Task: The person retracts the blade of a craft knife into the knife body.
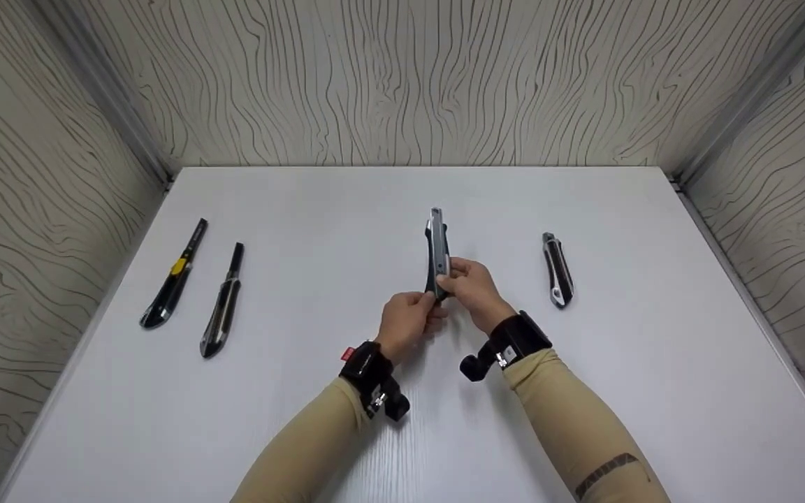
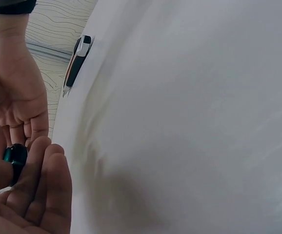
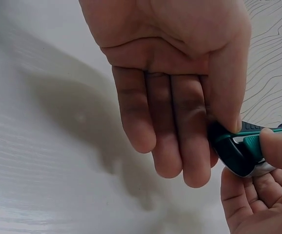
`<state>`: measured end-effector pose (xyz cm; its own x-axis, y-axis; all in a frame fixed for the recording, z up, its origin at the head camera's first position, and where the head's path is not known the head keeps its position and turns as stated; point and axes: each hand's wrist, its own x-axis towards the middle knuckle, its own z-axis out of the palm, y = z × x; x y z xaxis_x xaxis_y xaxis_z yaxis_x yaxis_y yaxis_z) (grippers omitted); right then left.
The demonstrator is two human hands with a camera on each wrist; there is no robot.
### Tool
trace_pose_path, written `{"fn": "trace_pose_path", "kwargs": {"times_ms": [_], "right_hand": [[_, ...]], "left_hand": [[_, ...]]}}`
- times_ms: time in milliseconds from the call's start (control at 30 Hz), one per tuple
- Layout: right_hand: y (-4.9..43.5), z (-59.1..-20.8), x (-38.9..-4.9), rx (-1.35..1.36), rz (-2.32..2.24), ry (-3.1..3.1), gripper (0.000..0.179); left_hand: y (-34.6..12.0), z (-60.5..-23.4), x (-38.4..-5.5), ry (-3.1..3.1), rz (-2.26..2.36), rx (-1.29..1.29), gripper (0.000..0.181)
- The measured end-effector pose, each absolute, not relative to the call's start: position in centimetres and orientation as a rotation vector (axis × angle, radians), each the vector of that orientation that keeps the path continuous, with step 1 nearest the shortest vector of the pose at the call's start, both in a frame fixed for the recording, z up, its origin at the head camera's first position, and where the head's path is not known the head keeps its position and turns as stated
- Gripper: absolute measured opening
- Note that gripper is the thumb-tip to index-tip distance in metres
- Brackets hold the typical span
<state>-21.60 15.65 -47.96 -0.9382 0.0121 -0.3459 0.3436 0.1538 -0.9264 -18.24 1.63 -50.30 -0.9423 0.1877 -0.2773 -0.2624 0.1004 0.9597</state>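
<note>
Both hands hold a grey-and-dark utility knife (image 1: 437,241) up off the white table, its narrow front end pointing toward the back wall. My left hand (image 1: 406,323) pinches the rear end of the handle between thumb and fingers. On the right side, my right hand (image 1: 476,288) grips the handle a little farther forward, thumb on top. In the right wrist view the dark, green-trimmed butt of the utility knife (image 3: 231,152) shows between the right thumb and the left thumb. The left wrist view shows only its rounded end, partly covered by fingers.
Two box cutters lie at the left of the table (image 1: 332,419): a black one with a yellow slider (image 1: 177,269) and a dark one with a long front (image 1: 222,314). A shorter cutter (image 1: 559,272) lies at the right. Wood-patterned panels (image 1: 409,84) enclose the back and sides.
</note>
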Motion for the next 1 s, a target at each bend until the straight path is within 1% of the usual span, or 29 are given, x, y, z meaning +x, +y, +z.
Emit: {"fn": "trace_pose_path", "kwargs": {"times_ms": [400,733,1000], "right_hand": [[15.85,-48.26,-21.5,0.311,-1.865,2.148,0.046],[16.03,-48.21,-21.51,0.287,-1.871,2.143,0.049],[16.37,-48.51,-21.27,0.211,-1.858,2.189,0.044]], "left_hand": [[1.52,-50.29,-18.2,2.112,1.851,-0.07,0.037],[1.84,-50.13,-18.14,2.097,1.867,-0.098,0.035],[1.69,-50.15,-18.25,2.14,1.805,-0.082,0.035]]}}
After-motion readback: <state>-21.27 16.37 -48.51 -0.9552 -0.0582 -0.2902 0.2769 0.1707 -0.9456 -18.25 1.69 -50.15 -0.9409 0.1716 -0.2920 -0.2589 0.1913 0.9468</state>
